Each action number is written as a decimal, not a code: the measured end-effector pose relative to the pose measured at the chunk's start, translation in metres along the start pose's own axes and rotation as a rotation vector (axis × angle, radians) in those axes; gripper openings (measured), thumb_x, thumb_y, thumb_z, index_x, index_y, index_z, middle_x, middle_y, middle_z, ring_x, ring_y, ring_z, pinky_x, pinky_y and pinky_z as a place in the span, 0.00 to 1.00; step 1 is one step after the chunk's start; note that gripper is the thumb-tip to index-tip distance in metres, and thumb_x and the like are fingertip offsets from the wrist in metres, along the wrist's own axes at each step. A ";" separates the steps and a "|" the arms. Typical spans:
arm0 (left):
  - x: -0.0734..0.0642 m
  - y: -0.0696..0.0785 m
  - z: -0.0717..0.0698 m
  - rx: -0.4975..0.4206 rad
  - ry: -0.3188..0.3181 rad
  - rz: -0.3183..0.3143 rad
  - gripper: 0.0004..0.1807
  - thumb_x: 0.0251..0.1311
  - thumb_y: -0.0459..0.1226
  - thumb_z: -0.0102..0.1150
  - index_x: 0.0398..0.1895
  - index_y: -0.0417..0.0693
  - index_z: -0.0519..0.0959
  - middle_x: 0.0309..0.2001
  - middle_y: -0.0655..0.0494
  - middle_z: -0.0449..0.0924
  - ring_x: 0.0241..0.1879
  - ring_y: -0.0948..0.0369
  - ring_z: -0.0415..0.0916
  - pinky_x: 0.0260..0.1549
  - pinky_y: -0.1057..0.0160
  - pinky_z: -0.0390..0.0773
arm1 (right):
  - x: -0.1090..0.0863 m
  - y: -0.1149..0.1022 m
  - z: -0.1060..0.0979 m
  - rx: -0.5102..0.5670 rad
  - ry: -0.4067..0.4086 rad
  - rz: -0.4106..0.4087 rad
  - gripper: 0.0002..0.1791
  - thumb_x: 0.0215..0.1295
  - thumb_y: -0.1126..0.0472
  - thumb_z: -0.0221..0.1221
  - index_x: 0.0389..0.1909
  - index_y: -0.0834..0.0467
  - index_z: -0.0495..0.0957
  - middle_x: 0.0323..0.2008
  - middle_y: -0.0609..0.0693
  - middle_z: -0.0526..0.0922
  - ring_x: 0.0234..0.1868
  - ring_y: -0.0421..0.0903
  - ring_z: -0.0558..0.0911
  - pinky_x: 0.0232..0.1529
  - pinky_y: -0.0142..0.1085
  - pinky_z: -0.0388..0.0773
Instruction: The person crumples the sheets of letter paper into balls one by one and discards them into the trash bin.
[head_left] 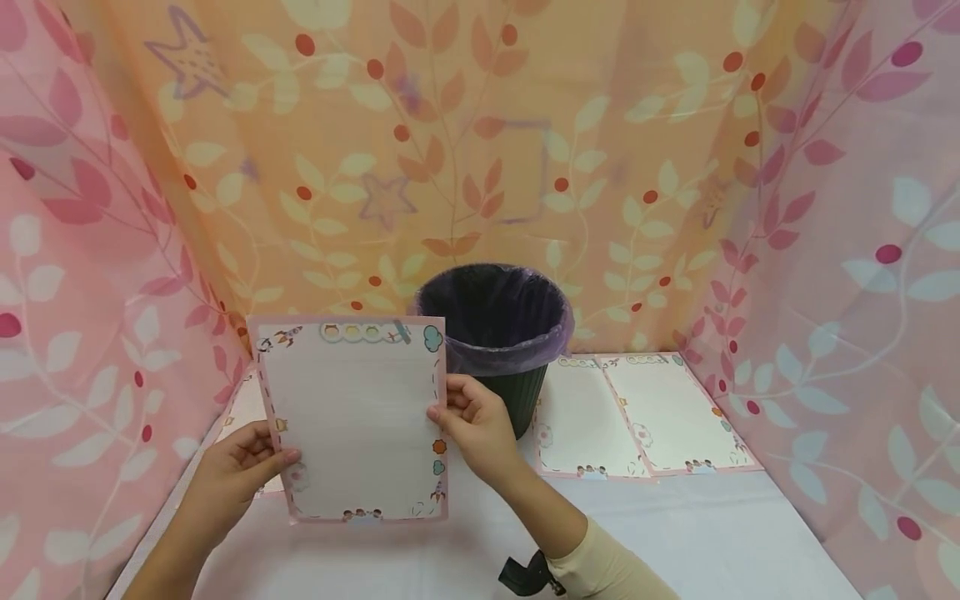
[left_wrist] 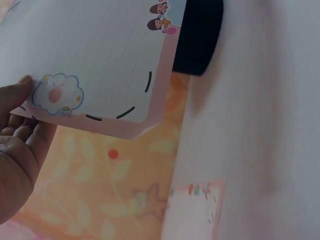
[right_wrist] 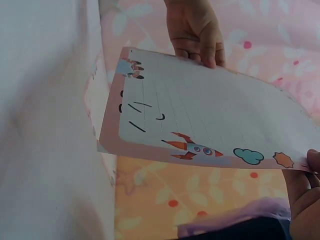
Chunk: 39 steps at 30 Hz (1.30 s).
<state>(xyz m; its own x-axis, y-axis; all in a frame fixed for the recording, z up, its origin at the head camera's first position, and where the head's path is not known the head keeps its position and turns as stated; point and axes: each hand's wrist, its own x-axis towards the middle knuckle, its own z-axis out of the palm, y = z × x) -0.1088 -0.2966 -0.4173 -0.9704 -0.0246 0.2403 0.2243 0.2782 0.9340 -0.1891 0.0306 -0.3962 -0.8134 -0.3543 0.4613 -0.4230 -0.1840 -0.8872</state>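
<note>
A sheet of lined stationery paper [head_left: 360, 417] with a pink border and small cartoon prints is held up, nearly upright, above the table. My left hand [head_left: 232, 475] pinches its left edge, thumb on the front and fingers behind. On the opposite edge, my right hand [head_left: 480, 425] pinches the paper the same way. The left wrist view shows the left thumb [left_wrist: 17, 92] beside a cloud-shaped print. In the right wrist view the sheet [right_wrist: 210, 110] bends slightly between both hands. Behind the paper stands a dark bin [head_left: 525, 392], partly hidden by it.
A purple bag [head_left: 558, 333] lines the bin. Two similar sheets lie at the right, an inner sheet [head_left: 585, 417] and an outer sheet [head_left: 675, 408]. Another sheet [head_left: 243, 404] lies partly hidden at the left. Patterned curtains [head_left: 465, 167] enclose the white tabletop [head_left: 712, 533].
</note>
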 end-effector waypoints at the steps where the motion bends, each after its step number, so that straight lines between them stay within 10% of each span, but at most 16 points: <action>1: 0.001 0.003 0.004 0.007 -0.005 0.005 0.16 0.64 0.28 0.66 0.53 0.31 0.76 0.39 0.57 0.83 0.37 0.65 0.84 0.40 0.69 0.85 | -0.003 -0.003 -0.005 0.003 0.007 -0.006 0.18 0.68 0.69 0.64 0.57 0.64 0.77 0.46 0.63 0.87 0.40 0.45 0.87 0.43 0.34 0.87; 19: 0.017 0.033 0.071 0.004 -0.081 0.161 0.10 0.64 0.31 0.67 0.45 0.38 0.78 0.38 0.47 0.82 0.35 0.61 0.82 0.35 0.67 0.85 | -0.046 -0.031 -0.079 -0.085 0.051 -0.079 0.19 0.69 0.72 0.62 0.59 0.66 0.75 0.47 0.60 0.86 0.43 0.47 0.88 0.40 0.38 0.88; 39: 0.031 0.046 0.099 -0.045 -0.111 0.190 0.10 0.63 0.30 0.68 0.46 0.42 0.80 0.39 0.46 0.83 0.36 0.59 0.82 0.36 0.67 0.85 | -0.051 -0.038 -0.105 -0.142 0.157 -0.070 0.20 0.69 0.71 0.63 0.60 0.67 0.74 0.46 0.58 0.87 0.40 0.48 0.88 0.38 0.40 0.88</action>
<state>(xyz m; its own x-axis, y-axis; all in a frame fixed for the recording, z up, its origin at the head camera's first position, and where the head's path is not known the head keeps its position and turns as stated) -0.1376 -0.1889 -0.3928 -0.9138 0.1308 0.3845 0.4051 0.2244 0.8863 -0.1736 0.1524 -0.3863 -0.8276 -0.1958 0.5261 -0.5237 -0.0682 -0.8492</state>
